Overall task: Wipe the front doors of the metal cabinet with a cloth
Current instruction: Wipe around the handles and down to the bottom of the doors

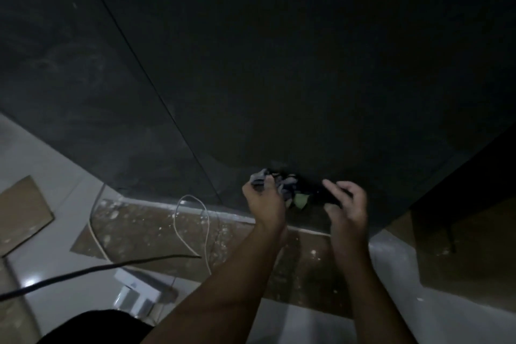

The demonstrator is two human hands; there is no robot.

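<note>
Your left hand (264,200) clutches the bunched cloth (287,184) at lower centre. Your right hand (346,204), fingers curled, seems to pinch its dark end. The cloth lies left to right between them, low on the cabinet's right door (307,64), whose face stretches away towards the top of the frame.

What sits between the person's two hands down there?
A bunched cloth, grey and dark with a green patch, spans from the left hand to the right hand, as the head view shows.
</note>
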